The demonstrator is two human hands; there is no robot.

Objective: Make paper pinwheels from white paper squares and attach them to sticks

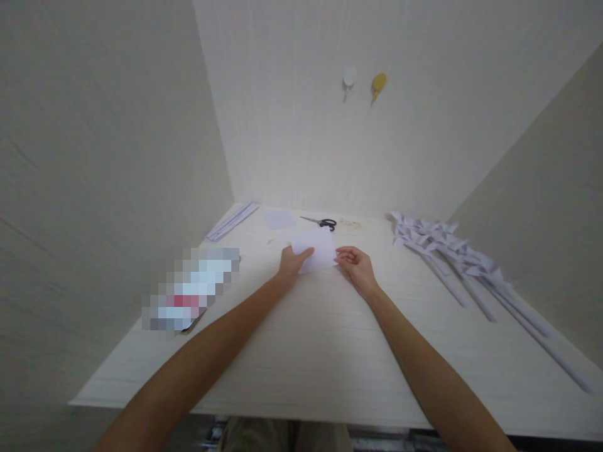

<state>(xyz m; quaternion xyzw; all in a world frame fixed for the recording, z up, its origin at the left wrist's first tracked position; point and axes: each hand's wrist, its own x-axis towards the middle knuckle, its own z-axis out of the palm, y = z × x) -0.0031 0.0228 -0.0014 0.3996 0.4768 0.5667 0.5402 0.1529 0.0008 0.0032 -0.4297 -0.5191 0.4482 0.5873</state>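
Note:
A small white sheet of paper [316,247] lies on the pale wooden table [306,351], a little beyond its middle. My left hand [292,263] grips the sheet's left edge, thumb on top. My right hand [354,265] pinches the sheet's right edge with curled fingers. Both forearms reach in from the near edge of the table.
Black-handled scissors [322,222] lie just behind the sheet. A second small piece of paper [279,219] and a bundle of paper strips [232,220] sit at the back left. Several folded paper pinwheels on long sticks [452,257] lie at the right. A blurred-out object [193,287] lies at the left.

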